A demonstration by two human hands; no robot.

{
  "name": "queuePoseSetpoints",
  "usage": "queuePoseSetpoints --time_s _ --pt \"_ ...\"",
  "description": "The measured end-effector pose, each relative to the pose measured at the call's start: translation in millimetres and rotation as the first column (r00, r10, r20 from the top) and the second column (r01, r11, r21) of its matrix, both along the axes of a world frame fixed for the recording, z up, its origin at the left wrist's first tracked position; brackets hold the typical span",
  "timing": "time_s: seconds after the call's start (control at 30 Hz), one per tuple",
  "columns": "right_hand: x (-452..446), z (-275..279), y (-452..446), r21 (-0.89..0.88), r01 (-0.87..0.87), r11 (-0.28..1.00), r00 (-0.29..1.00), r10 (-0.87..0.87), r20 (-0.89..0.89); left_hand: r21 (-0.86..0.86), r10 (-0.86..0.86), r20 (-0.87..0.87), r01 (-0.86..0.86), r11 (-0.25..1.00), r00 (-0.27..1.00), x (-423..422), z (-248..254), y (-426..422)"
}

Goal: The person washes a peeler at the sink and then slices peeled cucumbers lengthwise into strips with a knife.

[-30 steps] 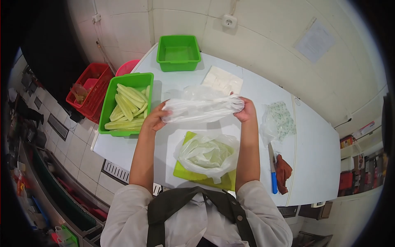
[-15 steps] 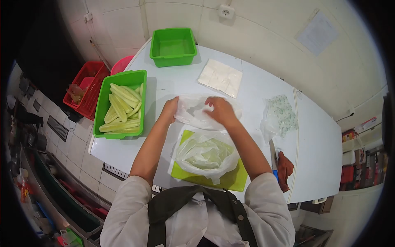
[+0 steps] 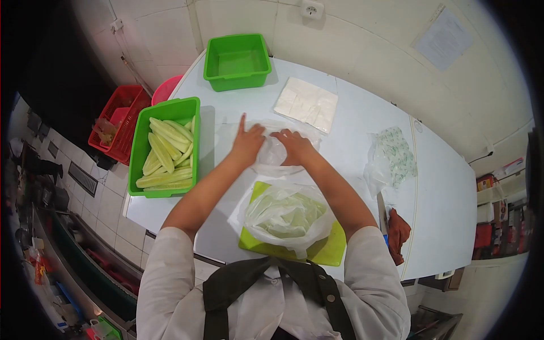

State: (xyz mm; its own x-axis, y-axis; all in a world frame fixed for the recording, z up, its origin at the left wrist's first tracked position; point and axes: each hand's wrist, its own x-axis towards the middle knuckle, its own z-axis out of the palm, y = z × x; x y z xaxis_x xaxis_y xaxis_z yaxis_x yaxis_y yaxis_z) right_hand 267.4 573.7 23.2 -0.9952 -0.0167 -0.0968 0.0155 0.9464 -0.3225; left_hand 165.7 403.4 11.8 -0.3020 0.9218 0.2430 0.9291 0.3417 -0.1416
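A thin translucent plastic bag (image 3: 276, 168) lies on the white table, its mouth spread between my hands. My left hand (image 3: 248, 144) rests at the bag's left side, one finger stretched out and the others bent toward the opening. Curved over the right side of the mouth is my right hand (image 3: 294, 148), its thumb and fingers apart. Both hands touch the film; how far the fingertips reach inside is hidden. Nearer my body, a second plastic bag (image 3: 289, 218), open and crumpled with pale green contents, sits on a lime-green cutting board (image 3: 326, 249).
On the left stands a green tub (image 3: 136, 148) of peeled cucumber pieces (image 3: 167, 136). Another green tub (image 3: 238, 78) is at the back, near a stack of white bags (image 3: 307, 103). At right lie a patterned plastic bag (image 3: 392, 153), a knife (image 3: 381, 211) and a reddish-brown cloth (image 3: 399, 233).
My left hand has released its pinch on the bag's left edge and moved right toward the mouth. My right hand has shifted slightly left, and the bag's opening looks rounder.
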Motion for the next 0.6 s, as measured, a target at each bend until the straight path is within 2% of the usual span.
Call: queuePoseSetpoints --time_s 0.03,0.1,0.13,0.23,0.33,0.37,0.43,0.53,0.57,0.6 --pt "-0.3 -8.6 11.9 -0.068 -0.033 0.997 0.998 0.03 -0.058 -0.043 0.065 0.076 -0.062 0.997 0.995 -15.5 -2.9 -3.4" --pt "1.7 -17.9 31.2 -0.406 -0.04 0.913 0.99 -0.019 -0.141 -0.099 0.145 0.187 -0.128 0.987 0.972 -36.0 -7.6 -5.9" --pt "3.4 -18.2 37.1 -0.557 -0.056 0.829 0.984 -0.049 -0.173 -0.11 0.158 0.225 -0.136 0.985 0.961 -42.1 -7.5 -5.8" --pt "9.0 -27.5 43.1 -0.803 0.041 0.594 0.95 -0.272 -0.152 -0.178 0.224 0.315 -0.174 0.969 0.922 -51.3 -11.7 -2.6" --pt "14.3 -60.2 74.8 -0.842 0.141 0.521 0.9 -0.421 -0.11 -0.208 0.288 0.396 -0.22 0.953 0.872 -50.8 -5.0 -8.2" --pt "20.7 -62.5 84.5 -0.807 0.144 0.573 0.913 -0.391 -0.115 -0.207 0.304 0.422 -0.236 0.949 0.854 -50.7 -0.7 -10.5" --pt "30.0 -63.9 99.6 -0.726 0.142 0.673 0.935 -0.333 -0.126 -0.126 0.222 0.529 -0.183 0.975 0.819 -52.1 6.0 -12.5" --pt "40.5 -26.2 91.0 -0.76 0.206 0.617 0.854 -0.493 -0.168 0.069 0.031 0.591 -0.089 0.994 0.806 -51.1 12.8 -11.3" --pt "45.4 -9.0 83.8 -0.654 0.261 0.71 0.839 -0.502 -0.211 0.144 -0.039 0.589 -0.058 0.988 0.807 -49.9 13.6 -10.5" --pt "48.9 9.1 72.1 -0.533 0.179 0.827 0.845 -0.406 -0.346 0.175 -0.044 0.586 -0.073 0.982 0.809 -47.9 13.1 -8.4"
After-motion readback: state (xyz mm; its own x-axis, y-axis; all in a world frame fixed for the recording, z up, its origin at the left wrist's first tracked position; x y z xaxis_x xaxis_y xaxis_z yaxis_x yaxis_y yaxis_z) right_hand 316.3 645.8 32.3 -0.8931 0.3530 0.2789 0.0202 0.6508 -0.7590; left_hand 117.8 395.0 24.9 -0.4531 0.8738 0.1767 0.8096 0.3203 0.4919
